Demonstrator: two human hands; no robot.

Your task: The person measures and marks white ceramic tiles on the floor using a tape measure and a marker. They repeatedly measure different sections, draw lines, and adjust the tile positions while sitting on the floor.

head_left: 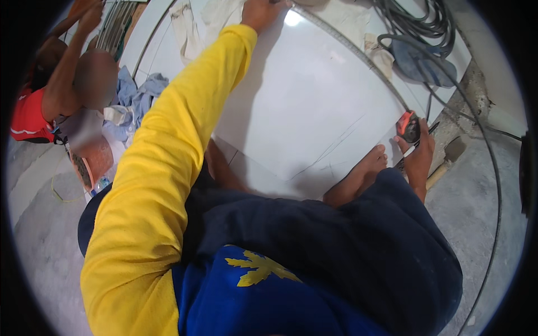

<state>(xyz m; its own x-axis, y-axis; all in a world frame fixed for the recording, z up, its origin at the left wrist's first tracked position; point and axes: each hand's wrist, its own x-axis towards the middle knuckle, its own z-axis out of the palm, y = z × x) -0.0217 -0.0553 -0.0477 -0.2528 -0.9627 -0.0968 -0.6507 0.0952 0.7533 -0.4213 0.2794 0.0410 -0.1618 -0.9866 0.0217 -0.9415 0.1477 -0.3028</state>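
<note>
A large glossy white tile (302,112) lies in front of me, with thin dark lines drawn on its near part. Across its far and right edges runs the blade of a tape measure (408,126), bowed by the lens. My right hand (419,159) is closed around the red and black case at the tile's right corner; a small white piece shows by its fingers, its kind unclear. At the far edge, my left hand (262,14) pinches the blade's free end, its fingers partly cut off by the picture's border. My bare feet rest at the tile's near side.
Coiled dark cable (420,25) and a blue-grey pad (423,63) lie at the far right; one cable strand runs down the right side. Another person in red (33,115) crouches at the left, near crumpled cloths (143,95) and an orange container (95,162).
</note>
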